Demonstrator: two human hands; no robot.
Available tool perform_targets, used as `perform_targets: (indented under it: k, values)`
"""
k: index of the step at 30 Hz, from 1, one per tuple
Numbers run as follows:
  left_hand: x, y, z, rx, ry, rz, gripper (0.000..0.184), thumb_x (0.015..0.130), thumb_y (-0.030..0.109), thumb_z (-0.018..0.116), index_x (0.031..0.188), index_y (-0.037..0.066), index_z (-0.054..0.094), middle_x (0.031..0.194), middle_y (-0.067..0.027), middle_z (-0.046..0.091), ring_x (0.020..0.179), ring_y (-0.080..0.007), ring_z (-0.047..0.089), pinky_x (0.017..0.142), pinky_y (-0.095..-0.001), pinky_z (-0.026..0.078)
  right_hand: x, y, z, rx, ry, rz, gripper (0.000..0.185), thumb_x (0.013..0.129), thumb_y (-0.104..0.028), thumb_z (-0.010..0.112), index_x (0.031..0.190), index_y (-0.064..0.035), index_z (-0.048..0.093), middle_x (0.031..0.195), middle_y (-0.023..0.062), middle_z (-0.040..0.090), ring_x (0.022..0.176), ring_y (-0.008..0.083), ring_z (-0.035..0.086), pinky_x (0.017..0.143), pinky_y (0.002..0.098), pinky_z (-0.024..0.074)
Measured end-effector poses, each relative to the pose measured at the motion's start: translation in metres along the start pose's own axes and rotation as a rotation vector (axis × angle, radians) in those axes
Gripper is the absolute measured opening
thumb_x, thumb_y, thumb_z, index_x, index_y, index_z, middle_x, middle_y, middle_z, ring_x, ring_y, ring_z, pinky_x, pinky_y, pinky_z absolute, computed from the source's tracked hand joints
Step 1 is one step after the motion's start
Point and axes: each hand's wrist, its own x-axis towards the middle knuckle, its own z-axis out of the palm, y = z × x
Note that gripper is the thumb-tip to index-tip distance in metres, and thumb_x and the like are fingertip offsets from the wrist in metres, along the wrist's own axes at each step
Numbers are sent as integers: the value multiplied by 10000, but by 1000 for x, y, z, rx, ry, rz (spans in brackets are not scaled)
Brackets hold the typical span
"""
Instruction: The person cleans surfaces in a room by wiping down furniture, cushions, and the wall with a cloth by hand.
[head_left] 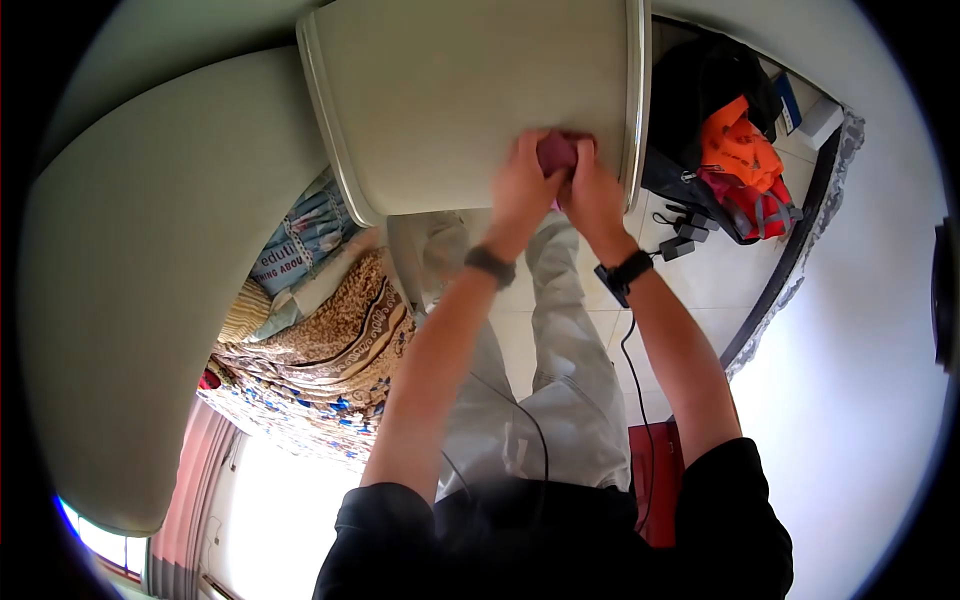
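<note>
Both my hands grip a mauve-pink cloth (558, 153), bunched up between them. My left hand (523, 187) is closed on its left side, and my right hand (594, 190) is closed on its right side, with the thumbs close together. A little of the cloth shows below the fingers. The hands and cloth are in front of a cream panel (470, 90) with shiny trim down both sides, near its lower right edge. Whether the cloth touches the panel I cannot tell. Dark bands sit on both wrists.
On the right, a black bag (700, 90) with an orange bag (740, 145) lies beside black adapters (684, 235) and cables. Patterned bedding (330, 340) is at left, under a large cream curved panel (130, 270). A red box (655, 480) stands by my right leg.
</note>
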Motion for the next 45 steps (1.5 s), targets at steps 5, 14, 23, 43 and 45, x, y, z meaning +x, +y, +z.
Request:
perform_targets:
  k: [5,14,23,43,45]
  values:
    - [-28,-4,8,-89,-22,-84,563,769,142,758,1265,106,493,1144,-170,622,1046,-405,606,842,-464,522,-24,11,4,25,-50,-45,457,803,-161,688,1169,-71,430,942,206,658,752,424,644,600,509,516]
    - [27,71,37,-227,15,33,419,866,210,695,1227,79,527,1120,-169,649,1013,-374,634,844,-432,525,37,34,-93,-227,92,-220,449,821,-168,664,1204,-101,439,865,154,679,715,379,664,584,470,530]
    - [119,97,57,-158,44,250,452,891,150,650,1305,63,491,1222,-194,580,1101,-390,578,903,-454,493,121,57,-113,-272,130,-183,439,897,-214,583,1289,-101,419,1070,186,647,798,404,665,634,473,555]
    - [102,89,54,102,113,261,490,890,159,650,1338,86,467,1230,-189,573,1079,-400,581,896,-464,491,98,43,-59,52,441,-46,492,910,-220,565,1355,-101,392,1223,194,576,939,420,639,716,497,548]
    - [84,85,57,76,82,228,471,879,133,658,1315,66,492,1228,-179,581,1112,-385,568,930,-452,475,78,46,-56,123,361,25,510,911,-213,565,1375,-102,386,1282,191,536,1014,423,610,767,501,536]
